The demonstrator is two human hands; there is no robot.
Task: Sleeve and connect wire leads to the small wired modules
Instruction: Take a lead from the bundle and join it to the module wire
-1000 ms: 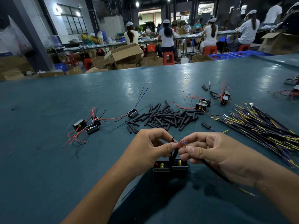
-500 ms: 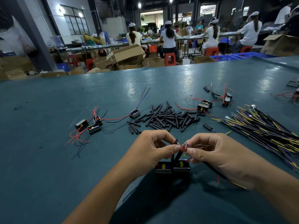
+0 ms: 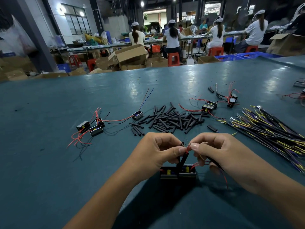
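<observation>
Two small black modules (image 3: pixel 177 174) with yellow parts sit side by side on the green table (image 3: pixel 49 162), just under my hands. My left hand (image 3: pixel 155 154) pinches a red wire lead (image 3: pixel 187 148) and a black sleeve (image 3: pixel 183 160) that rises from the modules. My right hand (image 3: pixel 219 154) pinches the bare wire tips against the red lead and holds a black sleeved lead (image 3: pixel 214 163) that runs back under the palm. Loose red wires (image 3: pixel 223 176) hang below the right hand.
A pile of black sleeves (image 3: pixel 170 120) lies beyond my hands. A bundle of yellow, purple and black leads (image 3: pixel 270 133) lies at right. More modules with red wires sit at left (image 3: pixel 92 128) and back right (image 3: pixel 209 107). Other workers sit at far benches.
The hands have drawn closer around the wire tips and sit slightly higher over the two modules. The red lead now stands pinched between both thumbs. The rest of the table is unchanged.
</observation>
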